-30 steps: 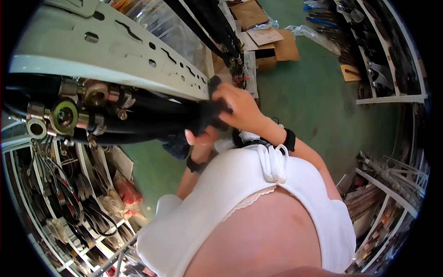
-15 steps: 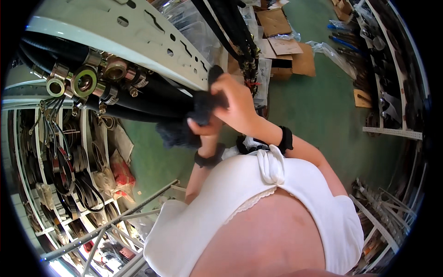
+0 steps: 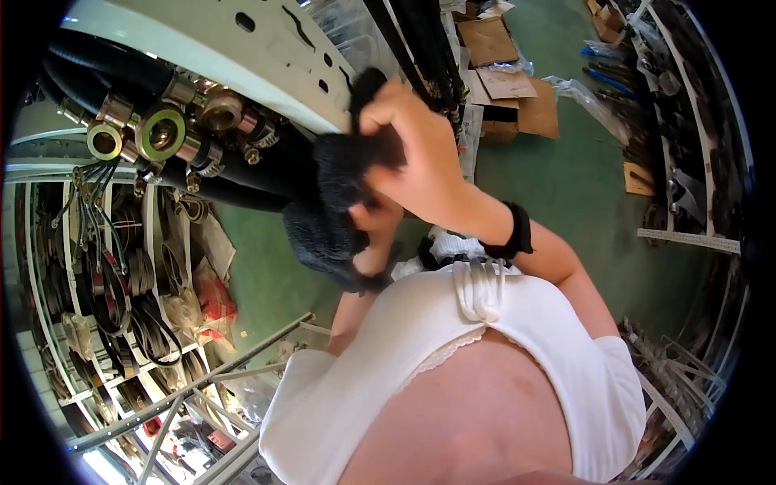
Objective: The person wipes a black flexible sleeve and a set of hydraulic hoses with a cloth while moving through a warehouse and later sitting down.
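Both hands (image 3: 424,166) — on dark cloth (image 3: 317,241)

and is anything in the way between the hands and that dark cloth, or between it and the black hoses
Nothing visible: the right hand grips the dark cloth and the left hand is against it. The cloth overlaps the black hoses in view, with nothing seen between; whether they touch is unclear.

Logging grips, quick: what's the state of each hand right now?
Left hand: closed on dark grey fuzzy cloth, partly hidden.
Right hand: closed on the same cloth, higher up.
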### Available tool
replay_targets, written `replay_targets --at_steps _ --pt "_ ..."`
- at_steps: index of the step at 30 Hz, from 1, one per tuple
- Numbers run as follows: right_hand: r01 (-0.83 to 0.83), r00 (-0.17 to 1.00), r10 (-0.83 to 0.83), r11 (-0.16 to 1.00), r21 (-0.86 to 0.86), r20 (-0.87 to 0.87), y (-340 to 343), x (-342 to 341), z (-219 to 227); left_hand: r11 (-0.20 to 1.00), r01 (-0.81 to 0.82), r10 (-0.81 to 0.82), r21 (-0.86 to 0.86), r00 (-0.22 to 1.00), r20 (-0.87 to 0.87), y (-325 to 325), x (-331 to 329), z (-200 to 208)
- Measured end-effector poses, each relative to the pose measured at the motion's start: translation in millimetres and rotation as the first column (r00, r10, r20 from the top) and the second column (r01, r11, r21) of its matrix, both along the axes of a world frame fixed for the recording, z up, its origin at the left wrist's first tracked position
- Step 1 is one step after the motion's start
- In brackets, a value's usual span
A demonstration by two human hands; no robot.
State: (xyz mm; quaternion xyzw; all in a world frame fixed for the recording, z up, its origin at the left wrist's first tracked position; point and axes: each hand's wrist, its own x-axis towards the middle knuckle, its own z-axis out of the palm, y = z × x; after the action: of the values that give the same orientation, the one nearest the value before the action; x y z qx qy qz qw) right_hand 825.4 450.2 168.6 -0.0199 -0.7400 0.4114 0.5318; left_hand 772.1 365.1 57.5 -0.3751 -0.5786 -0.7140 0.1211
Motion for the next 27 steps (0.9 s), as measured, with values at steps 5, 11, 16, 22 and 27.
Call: replay_targets --at_steps 5,11,16,22,27 --pt "0.057 0.989 -0.041 0.992 -0.114 0.14 -7 10 -63 0.91 0.093 -0.149 -0.404 0.983 -0.108 -28 -5 -37" --pt "-0.007 0.98 0.006 1.0 0.005 0.198 0 16 -28 0.903 0.145 -0.223 -0.405 0.963 -0.153 -24 -9 -36" --pt "0.077 0.997 -0.077 0.97 0.229 -0.009 0 -1 40 0.926 0.166 -0.214 -0.339 0.971 -0.108 -23 -13 -11" --pt "-0.067 0.964 0.108 0.983 -0.171 0.243 -1 12 17 0.877 0.188 -0.281 -0.443 0.947 -0.154 -26 -14 -36" --pt "-0.049 0.944 0.142 0.953 -0.3 0.298 -2 15 -33 0.846 0.206 -0.334 -0.491 0.924 -0.187 -25 -12 -45"
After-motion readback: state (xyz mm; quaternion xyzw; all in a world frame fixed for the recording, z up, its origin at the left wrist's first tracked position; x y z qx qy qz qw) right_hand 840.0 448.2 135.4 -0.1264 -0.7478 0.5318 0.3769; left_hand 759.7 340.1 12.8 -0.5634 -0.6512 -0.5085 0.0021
